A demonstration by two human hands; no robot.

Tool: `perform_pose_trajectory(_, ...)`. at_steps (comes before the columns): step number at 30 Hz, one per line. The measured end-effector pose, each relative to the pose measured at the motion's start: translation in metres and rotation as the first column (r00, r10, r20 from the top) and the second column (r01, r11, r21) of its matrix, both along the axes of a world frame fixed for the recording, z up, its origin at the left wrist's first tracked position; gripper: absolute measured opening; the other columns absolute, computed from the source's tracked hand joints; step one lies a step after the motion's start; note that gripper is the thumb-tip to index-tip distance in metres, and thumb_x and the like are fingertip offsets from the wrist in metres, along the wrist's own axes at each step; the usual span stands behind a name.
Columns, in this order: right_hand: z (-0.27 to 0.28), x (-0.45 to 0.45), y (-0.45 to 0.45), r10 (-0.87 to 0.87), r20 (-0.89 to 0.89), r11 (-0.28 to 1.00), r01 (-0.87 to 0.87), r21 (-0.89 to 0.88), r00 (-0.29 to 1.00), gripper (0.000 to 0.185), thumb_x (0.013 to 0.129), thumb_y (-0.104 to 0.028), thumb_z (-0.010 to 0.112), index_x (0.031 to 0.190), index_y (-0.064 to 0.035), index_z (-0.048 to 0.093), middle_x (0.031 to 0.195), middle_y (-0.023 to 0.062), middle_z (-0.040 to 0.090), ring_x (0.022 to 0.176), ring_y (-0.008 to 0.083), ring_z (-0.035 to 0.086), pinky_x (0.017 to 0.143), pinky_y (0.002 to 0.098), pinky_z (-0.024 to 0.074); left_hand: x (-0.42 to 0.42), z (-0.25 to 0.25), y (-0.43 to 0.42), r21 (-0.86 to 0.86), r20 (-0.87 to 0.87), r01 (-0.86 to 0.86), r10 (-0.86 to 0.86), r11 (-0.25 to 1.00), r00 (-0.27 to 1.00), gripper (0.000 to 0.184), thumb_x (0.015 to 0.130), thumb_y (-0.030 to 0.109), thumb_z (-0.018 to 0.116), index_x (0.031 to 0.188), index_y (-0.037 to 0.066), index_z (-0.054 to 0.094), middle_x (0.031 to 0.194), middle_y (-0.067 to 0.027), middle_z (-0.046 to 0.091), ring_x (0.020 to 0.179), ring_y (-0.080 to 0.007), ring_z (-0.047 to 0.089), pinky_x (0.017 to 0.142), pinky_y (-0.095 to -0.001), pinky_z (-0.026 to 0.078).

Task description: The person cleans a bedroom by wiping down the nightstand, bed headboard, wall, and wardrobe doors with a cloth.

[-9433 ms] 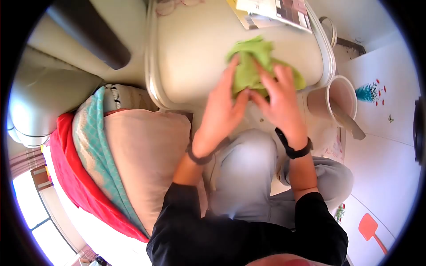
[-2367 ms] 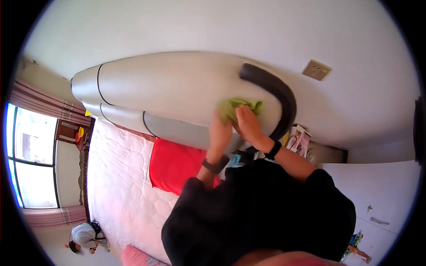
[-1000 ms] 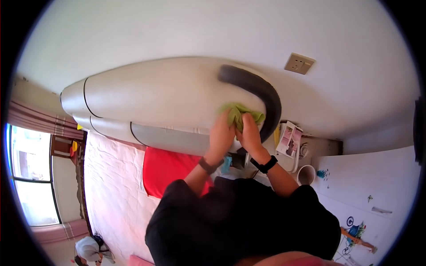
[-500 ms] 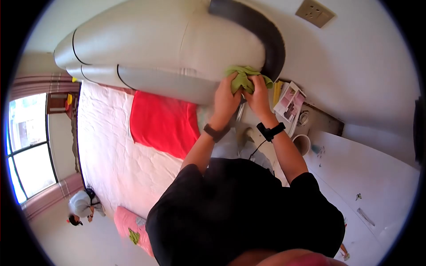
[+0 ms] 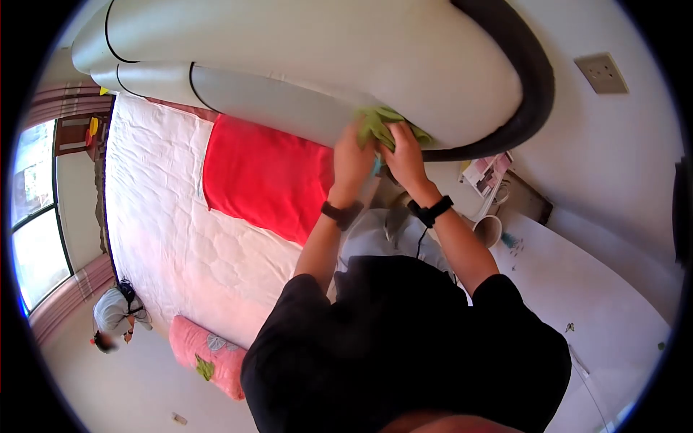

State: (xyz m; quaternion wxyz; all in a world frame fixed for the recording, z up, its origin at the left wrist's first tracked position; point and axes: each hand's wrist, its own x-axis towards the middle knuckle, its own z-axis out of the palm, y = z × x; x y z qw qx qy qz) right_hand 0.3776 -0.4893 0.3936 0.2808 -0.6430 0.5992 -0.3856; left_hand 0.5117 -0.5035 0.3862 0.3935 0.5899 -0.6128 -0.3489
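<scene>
Two hands meet at one green cloth point(image 5: 381, 127) in the head view. The cloth lies against the lower edge of the pale headboard point(image 5: 419, 65), near its dark trim point(image 5: 535, 86). The right hand point(image 5: 403, 157) has its fingers clamped on the cloth. The left hand point(image 5: 351, 163) touches the cloth's left side; motion blur hides its fingertips, so whether they are closed on it cannot be determined. Each wrist carries a dark band. The red cover point(image 5: 267, 177) lies on the bed point(image 5: 155, 187), left of the hands. The pink pillow point(image 5: 209, 353) is at the bed's lower end. Printed papers point(image 5: 485, 173) and a bin point(image 5: 488, 231) are to the right. A wall socket point(image 5: 602, 73) is beyond the trim. Another person point(image 5: 114, 310) is well apart, at lower left.
</scene>
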Motion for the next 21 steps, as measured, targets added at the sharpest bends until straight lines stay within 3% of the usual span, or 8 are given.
perform_pose_trajectory(1,-0.011,0.013,-0.014,0.043,-0.047,0.999,-0.041,0.031,0.998,0.036,0.079,-0.003,0.068,0.113,-0.0025,0.056,0.108,0.0188,0.058,0.101,0.0408,0.057,0.083,0.0468,0.0485,0.012,-0.002,-0.007,0.068,0.004,-0.045,0.045,0.997,0.999,0.036,0.087,0.007,0.061,0.122,0.004,0.054,0.102,-0.0231,0.067,0.092,-0.0407,0.066,0.077,-0.0415,0.053)
perform_pose_trajectory(4,-0.026,0.061,-0.039,0.062,-0.248,0.998,-0.062,0.008,0.967,0.035,0.078,-0.006,0.069,0.110,-0.0022,0.055,0.105,0.0177,0.058,0.098,0.0396,0.058,0.082,0.0467,0.0488,0.053,-0.014,-0.026,0.007,0.067,-0.046,0.046,0.999,0.997,0.033,0.088,0.011,0.061,0.119,0.004,0.054,0.095,-0.0253,0.068,0.087,-0.0421,0.067,0.072,-0.0441,0.053)
perform_pose_trajectory(5,-0.027,0.075,-0.047,0.087,-0.272,0.996,-0.088,0.008,0.958,0.032,0.080,-0.008,0.068,0.107,-0.0022,0.054,0.105,0.0169,0.058,0.098,0.0381,0.058,0.081,0.0459,0.0494,0.068,-0.017,-0.035,0.063,0.049,-0.097,0.094,0.993,0.994,0.032,0.088,0.012,0.061,0.119,0.004,0.053,0.093,-0.0258,0.068,0.087,-0.0427,0.067,0.071,-0.0451,0.053)
perform_pose_trajectory(7,-0.030,0.101,-0.069,0.181,-0.264,0.980,-0.197,-0.037,0.948,0.028,0.082,-0.008,0.065,0.107,-0.0016,0.053,0.106,0.0170,0.057,0.098,0.0377,0.058,0.080,0.0454,0.0497,0.097,-0.021,-0.049,0.180,0.023,-0.193,0.192,0.965,0.981,0.031,0.089,0.014,0.060,0.117,0.004,0.052,0.090,-0.0269,0.067,0.085,-0.0439,0.067,0.069,-0.0471,0.052)
perform_pose_trajectory(10,-0.032,0.152,-0.105,0.300,-0.209,0.946,-0.319,-0.061,0.931,0.021,0.087,-0.004,0.057,0.107,0.0004,0.053,0.110,0.0181,0.056,0.101,0.0368,0.059,0.082,0.0442,0.0506,0.147,-0.033,-0.078,0.179,0.127,-0.313,0.293,0.933,0.948,0.028,0.089,0.020,0.059,0.113,0.006,0.053,0.091,-0.0265,0.067,0.085,-0.0486,0.063,0.069,-0.0532,0.050)
perform_pose_trajectory(13,-0.046,0.205,-0.135,0.377,-0.152,0.916,-0.392,-0.086,0.914,0.017,0.089,-0.002,0.050,0.106,0.0019,0.054,0.113,0.0188,0.056,0.105,0.0366,0.058,0.087,0.0428,0.0507,0.200,-0.046,-0.104,0.159,0.216,-0.380,0.343,0.911,0.914,0.031,0.088,0.018,0.057,0.116,0.006,0.050,0.091,-0.0259,0.068,0.084,-0.0479,0.063,0.068,-0.0537,0.050)
perform_pose_trajectory(15,-0.054,0.234,-0.143,0.403,-0.123,0.910,-0.412,-0.054,0.907,0.017,0.089,-0.003,0.052,0.105,0.0012,0.054,0.109,0.0188,0.057,0.104,0.0373,0.057,0.086,0.0424,0.0489,0.224,-0.051,-0.112,0.176,0.265,-0.433,0.382,0.884,0.886,0.031,0.088,0.017,0.056,0.116,0.006,0.049,0.091,-0.0251,0.068,0.082,-0.0473,0.064,0.068,-0.0530,0.050)
perform_pose_trajectory(21,-0.075,0.240,-0.110,0.347,-0.193,0.937,-0.335,0.096,0.918,0.020,0.089,-0.002,0.048,0.108,0.0003,0.055,0.110,0.0197,0.056,0.103,0.0368,0.058,0.085,0.0441,0.0499,0.231,-0.094,-0.083,0.185,0.142,-0.349,0.326,0.919,0.935,0.031,0.087,0.011,0.057,0.116,0.006,0.048,0.089,-0.0276,0.067,0.083,-0.0476,0.065,0.066,-0.0523,0.051)
